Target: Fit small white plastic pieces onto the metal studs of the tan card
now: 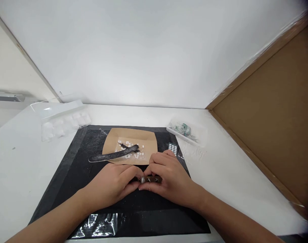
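Note:
Both hands meet over the black mat, their fingertips almost touching. Between thumb and fingers, my right hand [172, 175] grips a narrow brown strip [157, 180] with small shiny spots along it. At the strip's left end sits a small glossy, rounded piece [143, 180], perhaps a false nail. My left hand [114, 182] is closed in a pinch right against that piece; its fingertips hide what is between them. Just beyond the hands, a dark nail file [113, 155] lies across a brown paper tray [148, 138] strewn with small white bits [130, 155].
The black mat [75, 189] covers the table's middle. A clear compartment box [65, 125] stands back left, and a clear tray [185, 131] with greenish packets back right. A sheet of white oval stickers [172, 147] lies beyond my right hand. A cardboard panel [270, 111] bounds the right.

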### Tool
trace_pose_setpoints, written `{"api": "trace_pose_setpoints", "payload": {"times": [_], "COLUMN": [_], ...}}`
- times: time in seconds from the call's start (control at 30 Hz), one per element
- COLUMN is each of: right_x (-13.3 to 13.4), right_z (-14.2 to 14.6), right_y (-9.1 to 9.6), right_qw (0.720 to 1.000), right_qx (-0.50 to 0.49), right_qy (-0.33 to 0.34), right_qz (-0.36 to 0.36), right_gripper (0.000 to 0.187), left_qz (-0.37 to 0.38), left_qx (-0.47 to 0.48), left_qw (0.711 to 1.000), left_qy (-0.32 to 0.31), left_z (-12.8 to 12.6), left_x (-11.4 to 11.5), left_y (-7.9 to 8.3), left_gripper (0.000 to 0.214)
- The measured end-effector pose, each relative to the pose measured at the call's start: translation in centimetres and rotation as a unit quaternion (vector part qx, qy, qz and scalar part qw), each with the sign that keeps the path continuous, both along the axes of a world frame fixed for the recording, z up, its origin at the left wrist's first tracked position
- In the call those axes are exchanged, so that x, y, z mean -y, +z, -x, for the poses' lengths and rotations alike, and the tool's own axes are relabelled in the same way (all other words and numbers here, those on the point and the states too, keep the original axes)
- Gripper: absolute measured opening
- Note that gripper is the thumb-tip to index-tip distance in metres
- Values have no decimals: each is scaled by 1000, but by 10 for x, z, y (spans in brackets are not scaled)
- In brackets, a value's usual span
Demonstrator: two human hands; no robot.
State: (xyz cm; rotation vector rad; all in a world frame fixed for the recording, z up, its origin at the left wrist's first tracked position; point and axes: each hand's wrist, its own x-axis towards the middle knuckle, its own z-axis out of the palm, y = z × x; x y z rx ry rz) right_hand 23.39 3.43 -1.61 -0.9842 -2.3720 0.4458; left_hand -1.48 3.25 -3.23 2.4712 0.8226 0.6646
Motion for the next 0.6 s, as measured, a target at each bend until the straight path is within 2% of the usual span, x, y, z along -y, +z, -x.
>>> {"api": "trace_pose_setpoints", "payload": {"times": [0.3, 0.6], "right_x": [1, -1], "right_z": [-1, -1], "right_y": [1, 0], "right_qw": [1000, 999], "right_qx": [9, -13], "right_qy": [2, 22], "right_qz": [0, -26], "right_gripper": [32, 29], "left_qz": [72, 77], "left_qx": [49, 37], "left_qw": [996, 995], "left_qy": [33, 52], "left_z": [-6, -5], "left_x": [1, 2], "left_y": [-1, -3], "left_gripper": [12, 14]}}
